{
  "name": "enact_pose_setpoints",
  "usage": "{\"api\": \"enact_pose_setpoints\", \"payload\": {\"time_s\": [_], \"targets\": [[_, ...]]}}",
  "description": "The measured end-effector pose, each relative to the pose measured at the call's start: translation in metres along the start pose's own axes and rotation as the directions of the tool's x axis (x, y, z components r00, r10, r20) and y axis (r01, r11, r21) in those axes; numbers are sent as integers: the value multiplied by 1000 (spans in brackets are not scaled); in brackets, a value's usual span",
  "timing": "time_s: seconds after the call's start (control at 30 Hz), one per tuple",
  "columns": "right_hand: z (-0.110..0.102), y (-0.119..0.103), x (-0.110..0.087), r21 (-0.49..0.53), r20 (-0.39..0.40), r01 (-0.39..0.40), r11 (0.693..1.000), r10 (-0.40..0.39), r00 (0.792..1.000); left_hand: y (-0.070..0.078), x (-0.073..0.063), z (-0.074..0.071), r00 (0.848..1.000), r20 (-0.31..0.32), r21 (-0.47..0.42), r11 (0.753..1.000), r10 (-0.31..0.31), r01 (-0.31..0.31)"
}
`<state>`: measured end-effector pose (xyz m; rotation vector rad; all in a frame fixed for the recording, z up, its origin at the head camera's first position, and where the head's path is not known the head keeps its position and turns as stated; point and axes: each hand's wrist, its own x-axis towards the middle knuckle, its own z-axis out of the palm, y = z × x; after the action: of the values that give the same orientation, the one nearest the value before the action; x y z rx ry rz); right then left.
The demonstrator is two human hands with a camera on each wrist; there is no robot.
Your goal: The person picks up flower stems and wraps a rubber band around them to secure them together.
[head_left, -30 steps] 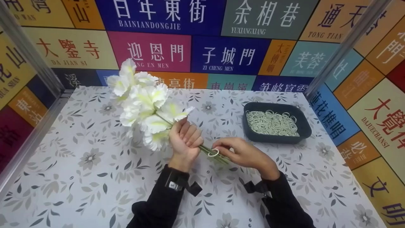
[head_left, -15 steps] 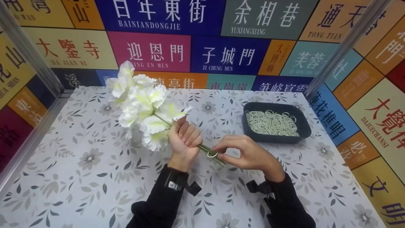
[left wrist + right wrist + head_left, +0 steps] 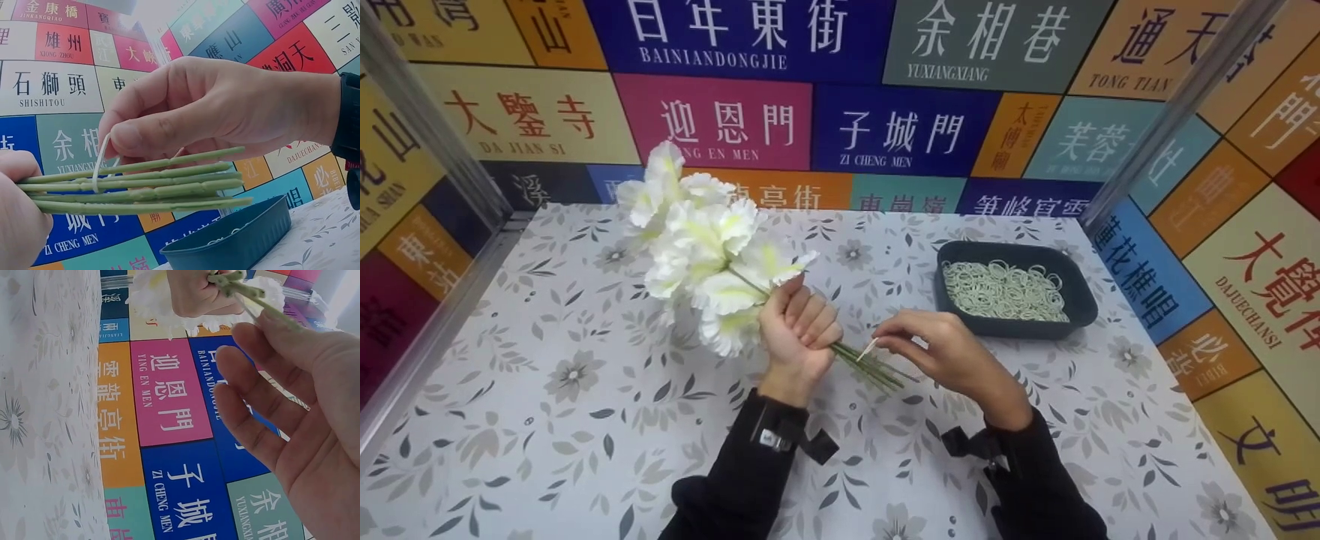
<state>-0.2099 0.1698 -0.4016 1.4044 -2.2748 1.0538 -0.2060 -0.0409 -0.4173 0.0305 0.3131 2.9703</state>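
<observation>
My left hand (image 3: 801,330) grips a bunch of white artificial flowers (image 3: 709,240) by the stems. The blooms fan out to the upper left, and the green stem ends (image 3: 877,371) stick out below the fist to the right. Between thumb and index finger, my right hand (image 3: 956,364) pinches a pale rubber band (image 3: 868,349). In the left wrist view, the rubber band (image 3: 99,163) is pulled upward and crosses in front of several stems (image 3: 169,194), near the left fist. The right hand's other fingers (image 3: 247,422) hang loosely curled.
A dark rectangular tub (image 3: 1016,328) holding a heap of pale rubber bands (image 3: 1006,292) stands at the back right of the table. A leaf-patterned cloth (image 3: 585,420) covers the tabletop. Panels of coloured signs (image 3: 750,120) enclose the back and sides.
The right hand moved slightly away, then lifted a little, drawing the rubber band from a round loop into a taut, narrow one. The left hand and flowers have barely shifted.
</observation>
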Motion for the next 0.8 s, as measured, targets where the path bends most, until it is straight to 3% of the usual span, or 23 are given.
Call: {"api": "enact_pose_setpoints", "payload": {"time_s": [0.1, 0.3, 0.47, 0.63, 0.8], "targets": [[2, 3, -1, -69, 0, 25, 997, -25, 1000, 1, 0, 1, 1000, 10, -21, 999, -24, 24], [8, 6, 0, -145, -3, 62, 987, -63, 998, 4, 0, 3, 996, 66, -148, 987, -61, 70], [12, 6, 3, -249, -120, 68, 966, -100, 988, 4, -2, 5, 994, 73, -147, 985, -84, 94], [16, 8, 4, -363, -242, -5, 932, -90, 966, 3, -3, 8, 991, 67, -111, 986, -113, 120], [25, 15, 2, -353, -281, -56, 934, -48, 958, 2, -6, 12, 981, 116, -119, 978, -158, 172]]}}
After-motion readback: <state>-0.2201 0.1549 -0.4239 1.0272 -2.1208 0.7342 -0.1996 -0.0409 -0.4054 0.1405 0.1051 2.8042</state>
